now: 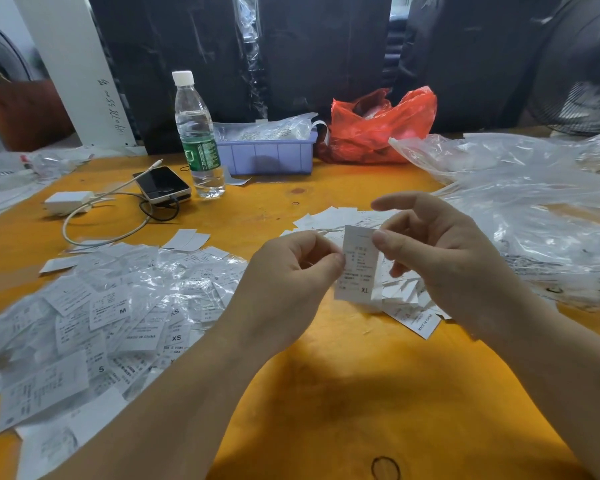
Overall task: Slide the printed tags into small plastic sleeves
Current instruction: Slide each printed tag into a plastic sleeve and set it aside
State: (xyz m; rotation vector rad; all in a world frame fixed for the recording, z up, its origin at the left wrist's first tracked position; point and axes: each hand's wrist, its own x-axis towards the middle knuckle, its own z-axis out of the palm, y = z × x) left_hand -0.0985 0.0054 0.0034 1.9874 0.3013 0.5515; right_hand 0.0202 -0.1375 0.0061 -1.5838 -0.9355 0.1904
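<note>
Above the orange table (361, 393) I hold one white printed tag (357, 268) marked XL upright. My left hand (288, 278) pinches its left edge between thumb and fingers. My right hand (437, 251) pinches its top right corner, index finger raised. Whether a clear sleeve surrounds the tag I cannot tell. A heap of tags in clear plastic sleeves (94, 327) covers the table's left side. Loose bare tags (409, 306) lie under and behind my right hand.
A water bottle (196, 136), a phone (162, 184) with cable and white charger (68, 202) stand at the back left. A lilac tray (269, 154) and a red plastic bag (378, 126) sit at the back. Crumpled clear bags (534, 202) fill the right.
</note>
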